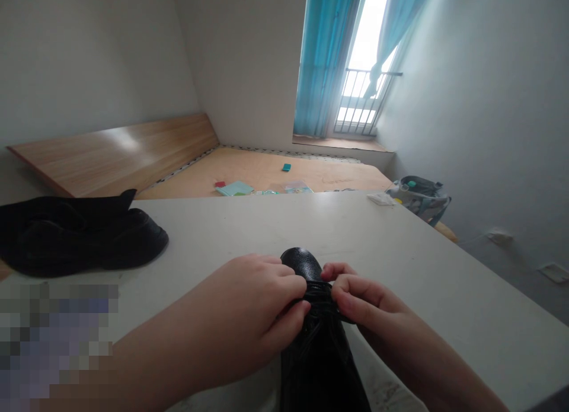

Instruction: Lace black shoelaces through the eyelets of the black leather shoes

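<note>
A black leather shoe (320, 353) points away from me on the white table, its rounded toe at the far end. Dark shoelaces (319, 293) cross its upper between my hands. On the left side, my left hand (262, 305) is closed, with thumb and fingers pinching at the laces. From the right, my right hand (362, 293) pinches the laces with thumb and index finger, and a dark loop shows under it. The fingers cover part of the shoe's upper, so the exact lacing is hard to make out.
Another black shoe (84, 234) lies at the table's left edge. A small white packet (381, 199) rests at the far right of the white table (222, 228). Beyond stands a bed (249, 163) with small items on it, and a grey bag (420, 192) sits by the wall.
</note>
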Demonstrator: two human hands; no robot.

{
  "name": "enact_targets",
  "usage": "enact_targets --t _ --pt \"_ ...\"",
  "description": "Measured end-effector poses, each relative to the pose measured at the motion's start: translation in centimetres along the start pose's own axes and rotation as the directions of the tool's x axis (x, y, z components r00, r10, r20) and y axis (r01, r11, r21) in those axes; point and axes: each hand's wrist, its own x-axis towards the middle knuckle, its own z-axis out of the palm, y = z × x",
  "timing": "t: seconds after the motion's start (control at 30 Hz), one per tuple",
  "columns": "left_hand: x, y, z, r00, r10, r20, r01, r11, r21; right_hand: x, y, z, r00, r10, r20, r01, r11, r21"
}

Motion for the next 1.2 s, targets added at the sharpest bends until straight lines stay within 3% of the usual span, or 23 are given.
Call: enact_targets --t 0.17,0.23,0.4,0.53,0.63,0.7,0.8,0.93,1.03,1.2 --pt "0.1 0.0 -0.1 1.0 0.016 -0.003 -0.016 1.0 0.018 0.5 0.5 0.5 0.993 0.022 -0.112 0.005 0.972 0.236" --pt "0.1 0.0 -0.1 1.0 0.02 -0.008 -0.019 1.0 0.024 0.6 0.7 0.6 0.988 0.028 -0.152 0.006 0.976 0.218" --pt "0.0 -0.1 -0.1 1.0 0.017 -0.001 -0.017 0.999 0.039 0.7 1.0 0.4 0.995 -0.035 -0.098 0.043 0.995 0.085" --pt "-0.1 -0.2 -0.1 0.999 0.012 0.038 -0.013 0.999 0.031 1.0 1.0 0.7 0.98 0.059 -0.188 -0.019 0.978 0.209" --pt "-0.3 -0.3 -0.2 0.998 0.009 0.06 -0.011 1.0 0.021 0.9 1.1 0.7 0.976 0.11 -0.187 -0.051 0.954 0.296" --pt "-0.3 -0.3 -0.3 0.997 -0.001 0.073 0.0 1.0 0.018 0.7 1.1 0.3 0.986 0.084 -0.146 -0.049 0.972 0.23" --pt "-0.3 -0.3 -0.3 0.996 -0.018 0.084 0.016 1.0 0.018 0.3 0.7 -0.6 0.999 0.028 -0.028 -0.028 0.999 -0.024" --pt "-0.2 -0.2 -0.3 0.996 -0.029 0.088 0.027 0.999 0.02 0.3 -0.2 -1.4 0.995 -0.04 0.093 0.064 0.959 -0.275" --pt "-0.2 -0.2 -0.2 0.995 -0.016 0.096 0.014 1.0 0.022 0.5 -0.1 -1.5 0.995 -0.017 0.102 0.036 0.982 -0.185" --pt "-0.3 -0.5 -0.3 0.994 -0.003 0.112 0.0 1.0 0.027 0.5 1.4 -1.3 0.998 0.05 -0.035 -0.046 0.992 0.116"
